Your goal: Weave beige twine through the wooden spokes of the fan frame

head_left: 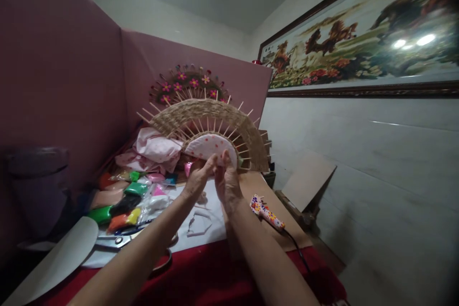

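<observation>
A fan-shaped piece of woven straw (211, 109) with thin wooden sticks stands raised above the table. At its lower middle is a half-round white fabric part (211, 147) with pinkish-red dots. My left hand (201, 175) pinches the lower edge of this part, left of its middle. Close beside it, my right hand (227, 179) grips the same edge, thumb up against the dotted fabric. Behind the fan, a second woven piece (190, 83) carries pink flowers and beads along its curve.
Bags of coloured material (138, 189) and crumpled pink cloth (158, 150) lie left. Scissors (118, 241) rest near the front left. A flower-patterned glue gun (267, 213) with a black cord lies on brown board (287, 236) at right. Pink panels (233, 79) stand behind.
</observation>
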### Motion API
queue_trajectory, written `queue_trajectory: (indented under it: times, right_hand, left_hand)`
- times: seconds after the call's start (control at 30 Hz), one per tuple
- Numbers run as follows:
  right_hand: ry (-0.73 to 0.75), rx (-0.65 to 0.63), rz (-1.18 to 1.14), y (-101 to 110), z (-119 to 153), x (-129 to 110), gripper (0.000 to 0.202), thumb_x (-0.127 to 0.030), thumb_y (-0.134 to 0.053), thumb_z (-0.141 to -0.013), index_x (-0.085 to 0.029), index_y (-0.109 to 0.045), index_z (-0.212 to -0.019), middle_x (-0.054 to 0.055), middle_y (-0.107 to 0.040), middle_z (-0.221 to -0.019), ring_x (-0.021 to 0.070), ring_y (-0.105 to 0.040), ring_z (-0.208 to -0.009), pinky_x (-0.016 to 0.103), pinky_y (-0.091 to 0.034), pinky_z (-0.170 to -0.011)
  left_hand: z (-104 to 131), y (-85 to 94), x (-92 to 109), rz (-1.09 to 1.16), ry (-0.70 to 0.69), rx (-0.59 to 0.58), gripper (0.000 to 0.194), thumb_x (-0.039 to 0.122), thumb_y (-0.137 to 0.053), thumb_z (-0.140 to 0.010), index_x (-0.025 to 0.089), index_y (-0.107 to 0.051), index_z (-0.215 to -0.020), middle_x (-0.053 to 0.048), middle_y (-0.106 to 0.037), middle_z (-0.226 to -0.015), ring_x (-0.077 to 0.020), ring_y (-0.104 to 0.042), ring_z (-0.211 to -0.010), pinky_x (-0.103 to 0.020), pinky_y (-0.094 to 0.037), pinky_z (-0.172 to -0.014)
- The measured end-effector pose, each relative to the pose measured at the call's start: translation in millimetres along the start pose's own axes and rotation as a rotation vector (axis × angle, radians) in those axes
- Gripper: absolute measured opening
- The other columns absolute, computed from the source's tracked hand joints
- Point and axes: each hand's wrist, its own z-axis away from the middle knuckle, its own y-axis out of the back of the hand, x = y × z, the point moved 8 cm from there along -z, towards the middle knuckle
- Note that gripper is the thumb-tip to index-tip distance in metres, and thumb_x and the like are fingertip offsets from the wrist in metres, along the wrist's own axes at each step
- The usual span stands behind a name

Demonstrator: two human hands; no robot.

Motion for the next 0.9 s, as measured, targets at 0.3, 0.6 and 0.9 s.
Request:
queue_trajectory:
  times: [0.3,0.6,0.9]
  right_hand:
    - [-0.187,-0.079,-0.159,-15.1,-22.0,-17.4,0.039,-0.051,-0.050,-0.078,-0.022,-0.058,-0.101,-0.001,-0.069,-0.075,0.0163,-0.066,-0.075,0.040,-0.047,-0.084]
    - [-0.099,0.021,-0.306,6.0,-26.3,-49.9,0.026,-0.041,-0.051,-0.081,-0.020,-0.061,-0.093,0.000,-0.071,-0.080,0.0124,-0.066,-0.073,0.029,-0.054,-0.070]
    - [0.015,0.266,-0.411,23.0,-27.4,-99.4,0.022,-0.040,-0.052,-0.081,-0.020,-0.060,-0.079,-0.004,-0.065,-0.065,0.0091,-0.060,-0.057,0.024,-0.053,-0.055]
  left_hand:
    - [-15.7,62.6,-32.8,-0.360,0.215,-0.013,0.020,0.020,-0.067,-0.056,0.011,-0.067,-0.073,0.001,-0.059,-0.048,-0.0056,-0.040,-0.035,-0.018,-0.030,-0.038]
    - [-26.1,110.4,-70.4,-0.549,0.308,-0.031,0.007,0.010,-0.062,-0.048,0.014,-0.064,-0.053,0.001,-0.060,-0.044,-0.0104,-0.051,-0.046,-0.022,-0.038,-0.050]
    - [-26.3,122.2,-74.7,-0.668,0.299,-0.046,0.009,0.012,-0.061,-0.050,0.012,-0.067,-0.057,-0.001,-0.059,-0.045,-0.0100,-0.047,-0.042,-0.022,-0.033,-0.044]
